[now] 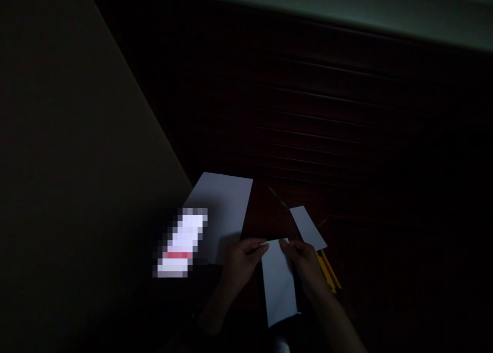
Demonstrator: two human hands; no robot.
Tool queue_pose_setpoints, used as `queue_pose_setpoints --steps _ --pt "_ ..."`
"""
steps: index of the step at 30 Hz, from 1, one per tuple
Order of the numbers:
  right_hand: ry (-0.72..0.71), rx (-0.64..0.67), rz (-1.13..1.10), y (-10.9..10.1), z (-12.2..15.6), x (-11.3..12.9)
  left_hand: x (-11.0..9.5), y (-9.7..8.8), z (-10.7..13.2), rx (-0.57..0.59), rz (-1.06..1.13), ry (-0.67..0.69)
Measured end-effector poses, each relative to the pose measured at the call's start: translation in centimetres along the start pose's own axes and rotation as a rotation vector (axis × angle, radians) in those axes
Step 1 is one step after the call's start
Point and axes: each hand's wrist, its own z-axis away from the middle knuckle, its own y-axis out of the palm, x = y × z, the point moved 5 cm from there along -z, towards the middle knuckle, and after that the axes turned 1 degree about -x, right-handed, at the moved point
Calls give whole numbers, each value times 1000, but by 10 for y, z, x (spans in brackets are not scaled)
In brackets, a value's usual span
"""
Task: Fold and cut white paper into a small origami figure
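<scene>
A narrow strip of white paper point(280, 286) hangs between my hands, its long sides running toward me. My left hand point(242, 263) pinches its upper left corner between thumb and fingers. At the upper right corner, my right hand point(307, 264) grips the same strip in a pinch. A faint diagonal crease or shadow crosses the strip's lower part. Beyond my right hand lies a smaller white paper piece point(308, 227), partly over a yellow-and-black tool point(329, 273) whose thin, dark blade-like end point(278, 198) sticks out past the paper.
A larger white sheet point(225, 204) lies on the dark table to the left. Over its lower left part is a bright, pixelated rectangle point(185, 242) with a red band. A pale wall or panel point(77, 137) rises at left; dark slatted wood point(308, 101) stands behind. The scene is very dim.
</scene>
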Motion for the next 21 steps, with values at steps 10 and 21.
queue_pose_setpoints --steps 10,21 --pt "70 19 -68 -3 -1 -3 0 0 0 47 56 -37" --pt "55 4 -123 -5 -3 -3 0 1 2 49 36 -44"
